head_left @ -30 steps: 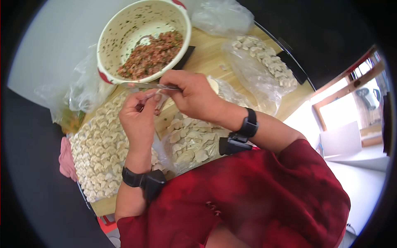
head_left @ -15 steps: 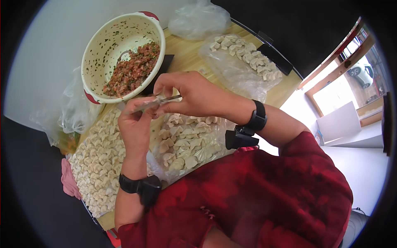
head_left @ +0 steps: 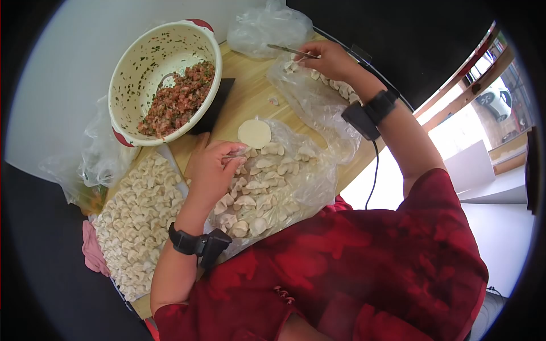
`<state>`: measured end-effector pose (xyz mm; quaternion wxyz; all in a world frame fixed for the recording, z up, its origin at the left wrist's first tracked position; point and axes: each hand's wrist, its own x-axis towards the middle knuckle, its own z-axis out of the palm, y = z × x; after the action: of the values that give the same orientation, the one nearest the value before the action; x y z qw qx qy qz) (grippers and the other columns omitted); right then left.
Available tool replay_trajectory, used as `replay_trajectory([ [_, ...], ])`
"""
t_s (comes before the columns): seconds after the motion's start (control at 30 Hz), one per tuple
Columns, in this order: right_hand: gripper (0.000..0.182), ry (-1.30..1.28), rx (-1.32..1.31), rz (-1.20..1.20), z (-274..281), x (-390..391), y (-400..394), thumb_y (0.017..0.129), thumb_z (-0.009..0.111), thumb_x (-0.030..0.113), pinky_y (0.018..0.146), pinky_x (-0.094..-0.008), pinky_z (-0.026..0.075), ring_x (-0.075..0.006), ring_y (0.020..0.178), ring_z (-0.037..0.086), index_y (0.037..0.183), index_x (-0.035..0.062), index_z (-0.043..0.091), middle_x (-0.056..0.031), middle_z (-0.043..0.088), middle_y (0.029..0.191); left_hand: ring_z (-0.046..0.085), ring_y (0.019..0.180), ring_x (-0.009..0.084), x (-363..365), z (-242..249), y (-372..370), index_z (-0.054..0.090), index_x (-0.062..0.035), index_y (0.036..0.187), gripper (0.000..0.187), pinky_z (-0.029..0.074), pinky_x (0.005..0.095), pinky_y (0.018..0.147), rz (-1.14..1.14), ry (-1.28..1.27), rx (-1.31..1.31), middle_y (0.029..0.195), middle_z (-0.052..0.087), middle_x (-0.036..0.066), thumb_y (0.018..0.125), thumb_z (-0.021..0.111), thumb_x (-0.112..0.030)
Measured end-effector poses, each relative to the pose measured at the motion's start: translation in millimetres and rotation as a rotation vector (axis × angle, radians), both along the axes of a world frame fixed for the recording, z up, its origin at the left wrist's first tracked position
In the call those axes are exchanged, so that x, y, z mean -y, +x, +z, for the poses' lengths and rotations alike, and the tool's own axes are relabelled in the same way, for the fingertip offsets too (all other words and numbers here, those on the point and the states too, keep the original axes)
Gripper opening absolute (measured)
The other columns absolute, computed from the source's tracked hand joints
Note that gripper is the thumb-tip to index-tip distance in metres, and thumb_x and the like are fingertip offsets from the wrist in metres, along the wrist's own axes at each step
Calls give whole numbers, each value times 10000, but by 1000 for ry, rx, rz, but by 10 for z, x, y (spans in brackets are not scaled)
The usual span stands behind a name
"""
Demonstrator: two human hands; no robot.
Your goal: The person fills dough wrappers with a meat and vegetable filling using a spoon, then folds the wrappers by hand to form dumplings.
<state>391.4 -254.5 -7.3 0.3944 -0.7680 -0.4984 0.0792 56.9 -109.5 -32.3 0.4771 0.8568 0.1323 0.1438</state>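
Note:
My right hand [head_left: 329,60], at the far side of the table, is closed around a thin metal utensil [head_left: 291,52] whose tip points left. Beneath its fingers lies a row of dumplings [head_left: 340,86] on a plastic bag [head_left: 307,98]. My left hand [head_left: 215,165] pinches the edge of a nearer clear plastic sheet [head_left: 319,181], its fingertips close together. A round dough wrapper [head_left: 254,134] lies flat just beyond those fingers. Several dumplings [head_left: 267,181] rest on or under this sheet; the plastic makes it hard to tell which.
A white bowl [head_left: 121,94] with red handles, holding meat filling [head_left: 182,99], stands at the back left. Many dumplings [head_left: 139,219] cover a tray at the left. A bunched plastic bag [head_left: 267,28] sits at the back; a pink cloth [head_left: 93,250] lies by the left edge.
My hands were together near the bowl and have parted. The right went far right with the metal utensil; the left came down to the plastic sheet. The round wrapper is now in sight.

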Motion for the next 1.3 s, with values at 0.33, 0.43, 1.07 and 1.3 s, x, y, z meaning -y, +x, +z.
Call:
replay_trajectory([
  [0.33, 170, -34, 144, -274, -636, -307, 214, 824, 650, 145, 712, -303, 463, -189, 745, 594, 970, 60, 671, -83, 653, 812, 632, 815, 270, -52, -212, 252, 668, -29, 998, 206, 499, 325, 731, -41, 384, 35, 960, 644, 129, 796, 648, 1],
  [0.43, 170, 41, 66, -239, -728, -276, 178, 816, 647, 148, 711, -307, 464, -185, 753, 591, 962, 65, 673, -80, 662, 838, 645, 779, 223, -105, -284, 312, 668, -29, 1006, 213, 506, 297, 710, -55, 458, 84, 943, 652, 116, 794, 664, -9],
  [1.07, 243, 139, -513, 44, -46, -222, -1020, 877, 668, 282, 608, -205, 367, -31, 680, 487, 965, 56, 686, 29, 643, 817, 608, 868, 263, -113, -245, 553, 673, -39, 890, 152, 491, 332, 758, 4, 550, -34, 806, 643, 108, 750, 696, -95],
  [1.3, 252, 26, -579, 100, 114, -315, -1206, 883, 657, 303, 672, -262, 412, -70, 737, 517, 958, 66, 703, 25, 641, 821, 616, 964, 146, -309, -195, 359, 590, -47, 1078, 171, 503, 313, 800, 191, -718, 126, 1049, 643, 63, 945, 542, -144],
])
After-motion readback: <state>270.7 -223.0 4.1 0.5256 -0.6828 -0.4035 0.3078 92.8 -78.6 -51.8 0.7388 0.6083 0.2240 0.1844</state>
